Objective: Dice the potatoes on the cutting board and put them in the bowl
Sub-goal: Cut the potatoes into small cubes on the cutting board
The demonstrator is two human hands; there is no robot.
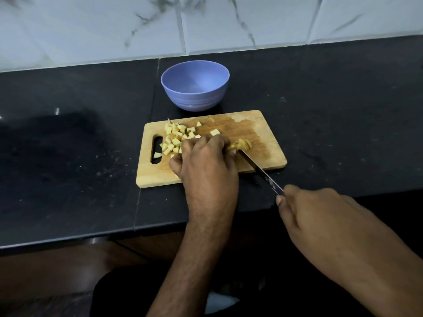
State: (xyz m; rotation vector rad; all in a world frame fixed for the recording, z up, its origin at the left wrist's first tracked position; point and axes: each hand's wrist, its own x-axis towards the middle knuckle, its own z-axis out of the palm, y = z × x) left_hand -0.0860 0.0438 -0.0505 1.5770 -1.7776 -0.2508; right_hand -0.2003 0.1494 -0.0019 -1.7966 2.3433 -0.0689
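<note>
A wooden cutting board point(265, 138) lies on the black counter. Several pale potato dice point(175, 139) are heaped on its left half, one loose cube point(214, 132) further right. My left hand point(206, 163) lies over the middle of the board, fingers curled down onto a remaining potato piece point(242, 144). My right hand point(320, 216) grips the handle of a knife point(258, 170), which is hidden in the fist; the blade runs up-left and its tip meets the potato piece by my left fingertips. Behind the board stands a blue bowl point(195, 84), with nothing visible inside.
The black counter point(80, 156) stretches left and right of the board, with its front edge near my body. A marble-patterned tiled wall point(206, 24) rises behind the bowl. The board has a handle slot point(157, 147) at its left end.
</note>
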